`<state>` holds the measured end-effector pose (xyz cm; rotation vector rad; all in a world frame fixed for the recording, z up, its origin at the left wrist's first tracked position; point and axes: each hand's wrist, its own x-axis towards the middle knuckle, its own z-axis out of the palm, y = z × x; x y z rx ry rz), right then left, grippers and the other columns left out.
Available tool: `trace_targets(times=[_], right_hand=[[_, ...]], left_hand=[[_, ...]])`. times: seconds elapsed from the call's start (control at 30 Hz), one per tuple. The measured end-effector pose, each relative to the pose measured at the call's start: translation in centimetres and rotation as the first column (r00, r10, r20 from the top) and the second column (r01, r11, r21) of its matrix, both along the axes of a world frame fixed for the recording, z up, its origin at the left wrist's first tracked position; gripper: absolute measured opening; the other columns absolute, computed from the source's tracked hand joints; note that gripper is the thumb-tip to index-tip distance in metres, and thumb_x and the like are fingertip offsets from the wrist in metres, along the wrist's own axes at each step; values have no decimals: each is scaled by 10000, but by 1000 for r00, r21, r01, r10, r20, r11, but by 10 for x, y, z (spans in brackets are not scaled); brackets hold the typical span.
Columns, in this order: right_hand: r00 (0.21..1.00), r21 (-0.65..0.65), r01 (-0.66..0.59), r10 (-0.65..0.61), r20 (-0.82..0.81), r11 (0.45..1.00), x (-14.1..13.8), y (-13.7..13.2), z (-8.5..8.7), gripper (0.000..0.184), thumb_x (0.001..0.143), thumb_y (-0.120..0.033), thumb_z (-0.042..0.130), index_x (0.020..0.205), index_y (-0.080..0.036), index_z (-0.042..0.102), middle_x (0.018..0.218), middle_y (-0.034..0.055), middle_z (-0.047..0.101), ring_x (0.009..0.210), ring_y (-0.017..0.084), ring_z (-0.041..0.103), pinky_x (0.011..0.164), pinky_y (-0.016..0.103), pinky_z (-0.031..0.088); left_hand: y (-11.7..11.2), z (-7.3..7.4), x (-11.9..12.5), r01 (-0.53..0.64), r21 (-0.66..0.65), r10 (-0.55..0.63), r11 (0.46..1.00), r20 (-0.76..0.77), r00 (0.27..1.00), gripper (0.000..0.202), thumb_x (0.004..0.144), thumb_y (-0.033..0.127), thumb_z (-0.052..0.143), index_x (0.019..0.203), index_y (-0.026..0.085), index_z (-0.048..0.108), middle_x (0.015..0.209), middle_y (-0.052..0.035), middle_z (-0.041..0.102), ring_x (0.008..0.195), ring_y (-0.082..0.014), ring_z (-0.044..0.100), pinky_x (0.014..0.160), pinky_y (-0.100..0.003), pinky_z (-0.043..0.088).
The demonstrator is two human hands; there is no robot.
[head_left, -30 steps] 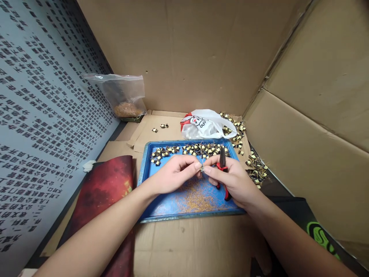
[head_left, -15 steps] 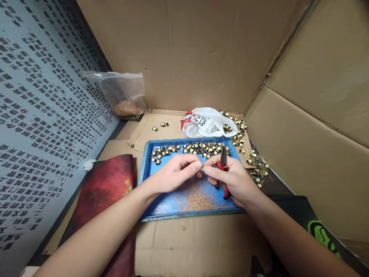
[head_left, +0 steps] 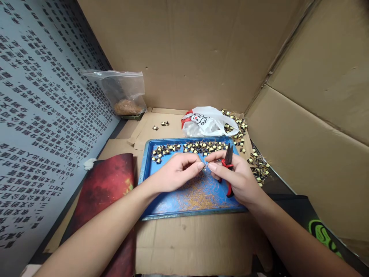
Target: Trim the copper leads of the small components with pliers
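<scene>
Over the blue tray point(head_left: 164, 217), my left hand point(head_left: 177, 173) is closed in a pinch on a small wire-leaded component point(head_left: 204, 166), mostly hidden by the fingertips. My right hand point(head_left: 235, 175) is closed around red-handled pliers point(head_left: 227, 165), their dark jaws pointing up and away. Its thumb and forefinger are beside the component's thin copper wires. Along the tray's far side lie many small black-and-yellow coil components point(head_left: 204, 147) with wire leads. Cut copper wire bits point(head_left: 198, 198) are scattered over the tray floor beneath my hands.
A white plastic bag point(head_left: 206, 121) stands behind the tray, with more components point(head_left: 259, 165) piled at the right. A zip bag of copper-coloured bits point(head_left: 128, 105) stands at the back left. A red mat point(head_left: 106, 188) lies left; cardboard walls point(head_left: 184, 50) enclose the back and right.
My right hand has drawn slightly right, away from my left fingertips, carrying the pliers with it. My left hand stays nearly in place.
</scene>
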<state>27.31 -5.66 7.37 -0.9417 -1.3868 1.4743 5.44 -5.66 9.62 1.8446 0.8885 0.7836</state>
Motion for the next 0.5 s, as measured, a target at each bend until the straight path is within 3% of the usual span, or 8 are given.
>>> trace_targets(times=[0.2, 0.3, 0.4, 0.5], right_hand=[[1000, -2, 25, -25, 16, 1000, -3, 2, 4, 296, 870, -468, 839, 843, -188, 747, 610, -34, 562, 561, 130, 470, 546, 290, 343], [993, 149, 68, -82, 90, 986, -4, 0, 7, 231, 895, -401, 798, 813, -192, 747, 665, -6, 628, 588, 138, 512, 565, 291, 396], [965, 412, 91, -183, 189, 906, -6, -5, 9, 147, 933, -287, 749, 815, -199, 740, 764, 24, 689, 659, 152, 577, 616, 299, 446], [958, 616, 9, -185, 222, 787, -8, -10, 7, 95, 958, -176, 718, 870, -209, 734, 846, 30, 707, 729, 153, 611, 667, 296, 477]], left_hand=[[1, 0, 0, -17, 55, 19, 998, -42, 999, 444, 1075, 459, 527, 738, 170, 541, 698, 30, 472, 671, -126, 429, 662, -273, 351], [1, 0, 0, -31, 62, 35, 998, -63, 997, 450, 1077, 453, 523, 725, 173, 524, 690, 35, 461, 661, -121, 421, 654, -271, 341], [1, 2, 1, -62, 68, 67, 996, -75, 995, 437, 1076, 439, 522, 732, 171, 535, 688, 35, 462, 658, -120, 425, 649, -270, 329], [1, 2, 2, -88, 82, 94, 993, -72, 993, 425, 1076, 428, 520, 739, 170, 546, 694, 32, 465, 663, -123, 423, 644, -271, 319]])
